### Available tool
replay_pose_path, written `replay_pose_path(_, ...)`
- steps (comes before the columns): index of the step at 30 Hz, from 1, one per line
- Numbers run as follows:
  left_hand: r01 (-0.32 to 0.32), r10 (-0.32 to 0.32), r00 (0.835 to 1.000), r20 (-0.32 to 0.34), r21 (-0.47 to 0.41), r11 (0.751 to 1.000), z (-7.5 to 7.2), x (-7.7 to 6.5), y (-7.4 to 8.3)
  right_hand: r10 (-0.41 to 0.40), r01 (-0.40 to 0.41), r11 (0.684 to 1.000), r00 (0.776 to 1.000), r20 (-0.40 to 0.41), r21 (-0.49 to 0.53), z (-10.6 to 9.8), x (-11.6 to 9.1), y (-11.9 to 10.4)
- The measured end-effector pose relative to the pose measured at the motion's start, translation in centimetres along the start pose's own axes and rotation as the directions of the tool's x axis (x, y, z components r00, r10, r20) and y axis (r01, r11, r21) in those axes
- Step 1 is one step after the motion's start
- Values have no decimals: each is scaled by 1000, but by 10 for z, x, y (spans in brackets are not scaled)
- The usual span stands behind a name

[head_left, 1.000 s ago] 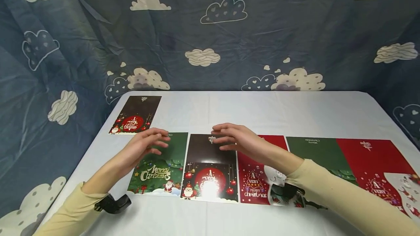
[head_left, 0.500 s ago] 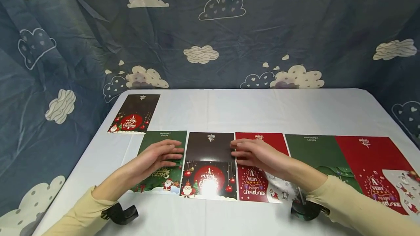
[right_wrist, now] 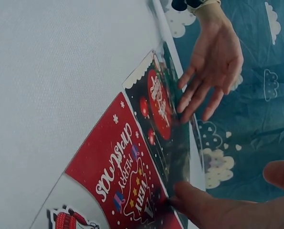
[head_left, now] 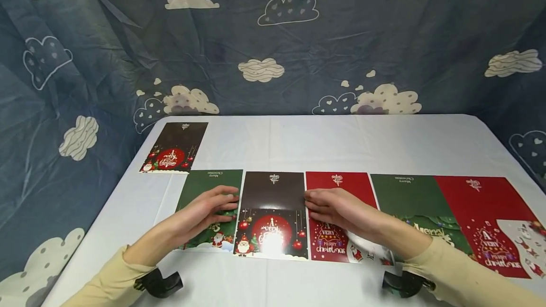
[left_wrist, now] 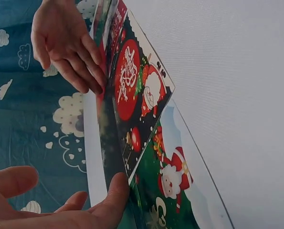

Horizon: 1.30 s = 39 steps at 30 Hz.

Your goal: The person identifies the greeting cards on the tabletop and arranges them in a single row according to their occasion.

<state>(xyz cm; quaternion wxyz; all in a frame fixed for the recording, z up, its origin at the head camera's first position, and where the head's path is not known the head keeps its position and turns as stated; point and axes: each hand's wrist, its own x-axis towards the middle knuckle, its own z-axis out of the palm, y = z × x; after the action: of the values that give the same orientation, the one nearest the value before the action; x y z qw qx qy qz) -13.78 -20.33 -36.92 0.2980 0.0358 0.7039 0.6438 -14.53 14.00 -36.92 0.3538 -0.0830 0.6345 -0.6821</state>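
Observation:
A black Christmas card [head_left: 273,198] with a red disc lies flat near the middle of the white table. My left hand [head_left: 211,207] is at its left edge, over a green Christmas card [head_left: 200,184] that it partly covers. At the right edge is my right hand [head_left: 337,207], above a red Christmas card [head_left: 328,245]. Both hands have extended fingers, and neither grips a card. In the left wrist view, the left fingertips meet the line between the green and black cards. The right fingertips reach the black and red cards' border in the right wrist view.
To the right lie another green card [head_left: 409,198], partly behind the right forearm, and another red card [head_left: 473,212]. A second black card [head_left: 175,148] is at the far left. A cloud-patterned curtain [head_left: 273,46] hangs behind the table [head_left: 273,146].
Both hands have come down and nearer to me, from above the cards to the black card's two side edges. The right hand has shifted right, the left one slightly right. The cards stay put.

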Motion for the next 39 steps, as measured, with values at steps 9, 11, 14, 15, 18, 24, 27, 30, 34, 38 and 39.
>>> replay_pose_path(9, 1, -1, 1000, 2, -3, 1000, 2, 4, 1, 24, -24, 995, 1000, 4, 95, -1, 0, 0)
replay_pose_path(11, 1, -1, 1000, 0, -19, 1000, 1, 4, 1, 32, -31, 992, 999, -4, 123, -2, 0, 0)
replay_pose_path(14, -7, 6, 1000, -15, -34, 999, 0, 6, 0, 32, -29, 990, 999, -18, 138, -4, 1, 0)
replay_pose_path(15, -9, 8, 1000, -25, -40, 999, -1, 6, 0, 32, -28, 990, 999, -23, 139, -4, 1, 0)
replay_pose_path(18, -17, 13, 998, -62, -59, 998, 0, 8, -2, 34, -29, 990, 999, -39, 140, -5, 2, 1)
replay_pose_path(24, -23, 1, 987, -163, -136, 990, 3, 16, -5, 30, -24, 990, 998, -46, 140, -4, 3, 4)
replay_pose_path(27, -33, 3, 979, -204, -141, 989, 5, 21, -7, 26, -20, 990, 999, -47, 140, -3, 4, 6)
replay_pose_path(30, -44, 14, 973, -232, -123, 991, 7, 24, -9, 21, -13, 990, 998, -58, 138, -2, 4, 7)
replay_pose_path(34, -51, 20, 962, -272, -108, 993, 9, 28, -11, 11, 1, 991, 996, -84, 136, -2, 5, 9)
replay_pose_path(38, -55, 19, 954, -298, -113, 992, 11, 30, -15, -6, 18, 993, 995, -104, 120, -2, 5, 11)
replay_pose_path(39, -57, 20, 953, -301, -114, 992, 11, 31, -15, -12, 23, 994, 994, -106, 111, -3, 5, 11)
